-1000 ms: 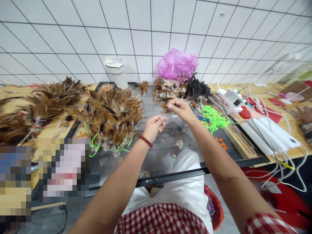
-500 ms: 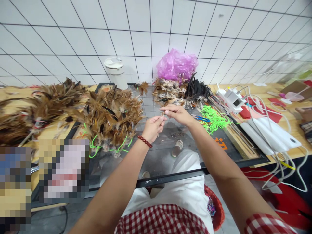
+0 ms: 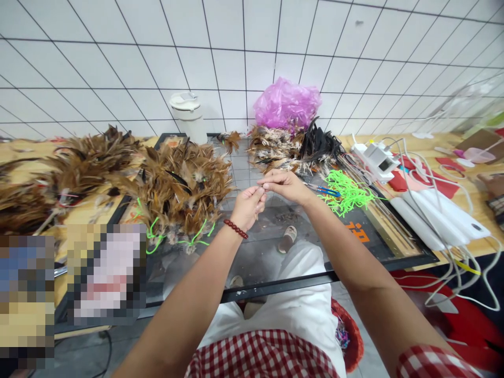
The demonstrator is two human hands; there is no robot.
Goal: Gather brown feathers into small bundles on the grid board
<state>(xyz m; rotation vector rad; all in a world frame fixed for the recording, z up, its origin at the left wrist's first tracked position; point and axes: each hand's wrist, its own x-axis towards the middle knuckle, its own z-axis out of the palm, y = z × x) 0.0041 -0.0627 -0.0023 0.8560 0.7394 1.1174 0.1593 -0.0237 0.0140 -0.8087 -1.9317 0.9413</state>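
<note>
My left hand (image 3: 248, 206) and my right hand (image 3: 284, 185) meet over the glass table top (image 3: 255, 257), fingertips touching. Both are pinched closed on a small brownish thing between them, too small to name. A red bead bracelet (image 3: 235, 229) sits on my left wrist. To the left of my hands lies a heap of brown feathers (image 3: 179, 184) tied with green cords. Behind my right hand lie mixed brown and black feathers (image 3: 293, 147).
A bunch of neon green cords (image 3: 346, 191) and blue-handled scissors (image 3: 325, 190) lie to the right. White devices with cables (image 3: 429, 210) fill the right side. A white lidded cup (image 3: 188, 115) and a pink plastic bag (image 3: 286, 102) stand by the tiled wall. More feathers (image 3: 71, 168) lie far left.
My right hand has come down and left from the feather pile to meet my left hand. My left hand has barely moved.
</note>
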